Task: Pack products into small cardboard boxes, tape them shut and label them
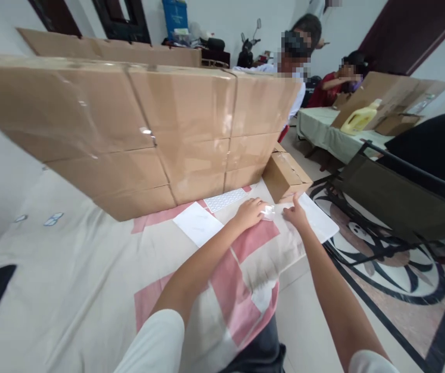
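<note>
Two bare hands over a pink-and-cream cloth (255,243), a clear plastic piece at the left one's fingertips.
The left hand (248,212) touches the clear plastic piece (268,213); the right hand (295,212), one finger extended, is apart from it, beside a white sheet (320,220). Just beyond the right fingers sits a small cardboard box (289,178); beyond the left fingers lies a patterned white strip (225,200), with a tall cardboard panel (191,114) standing behind.

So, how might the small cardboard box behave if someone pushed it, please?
The small box should slide rather than roll, given its flat sides. Its cardboard walls look straight, so probably fairly stiff; weight I can't judge.
</note>
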`<state>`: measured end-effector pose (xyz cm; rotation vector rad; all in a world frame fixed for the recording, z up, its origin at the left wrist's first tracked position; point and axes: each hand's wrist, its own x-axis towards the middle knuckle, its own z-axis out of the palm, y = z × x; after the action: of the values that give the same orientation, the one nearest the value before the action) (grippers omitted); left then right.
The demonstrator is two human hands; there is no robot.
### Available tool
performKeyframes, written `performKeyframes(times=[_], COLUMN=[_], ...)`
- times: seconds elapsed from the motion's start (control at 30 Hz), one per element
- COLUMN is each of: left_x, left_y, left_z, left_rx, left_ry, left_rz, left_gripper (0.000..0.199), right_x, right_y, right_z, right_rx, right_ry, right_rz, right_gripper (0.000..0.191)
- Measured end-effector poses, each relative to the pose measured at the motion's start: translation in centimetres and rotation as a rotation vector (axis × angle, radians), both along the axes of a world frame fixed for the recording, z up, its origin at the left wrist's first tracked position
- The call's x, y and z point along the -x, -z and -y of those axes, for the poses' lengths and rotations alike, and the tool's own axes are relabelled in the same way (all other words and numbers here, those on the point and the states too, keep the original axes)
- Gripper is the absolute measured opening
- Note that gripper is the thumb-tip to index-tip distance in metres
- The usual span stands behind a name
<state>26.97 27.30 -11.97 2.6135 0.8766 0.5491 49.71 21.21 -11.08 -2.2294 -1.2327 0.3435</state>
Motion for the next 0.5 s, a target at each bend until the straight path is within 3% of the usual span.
performKeyframes(times=[0.1,0.17,0.2,0.3,0.43,0.5], left_x=[4.0,8.2,10.7,19.9,33.0,38.1], left_y=[0.2,0.4,0.5,1.4,3.6,4.6], left_z=[0.9,1.5,1.8,2.8,4.1,4.3], left_rx=[0.014,0.031,0.042,0.091,0.186,0.237], left_ry=[-0.017,-0.033,-0.043,-0.122,-0.399,-0.569], left_rz=[0.073,0.113,0.131,0.187,0.297,0.373], left_gripper=[0.058,0.059,0.056,0.036,0.019,0.012], right_x=[1.8,5.5,8.4,21.6,44.0,54.3], right_y=[-3.8,-6.8,-8.2,-11.8,-13.6,-13.4], right_z=[-0.2,-1.1,-1.8,-3.5,-3.4,-3.7], right_rx=[-0.051,-0.144,-0.210,-0.377,-0.299,-0.204], right_ry=[0.073,0.048,-0.028,-0.534,-1.347,-1.486], right_rz=[0.144,0.234,0.262,0.302,0.503,0.665], right_gripper=[0.068,0.055,0.051,0.040,0.031,0.032])
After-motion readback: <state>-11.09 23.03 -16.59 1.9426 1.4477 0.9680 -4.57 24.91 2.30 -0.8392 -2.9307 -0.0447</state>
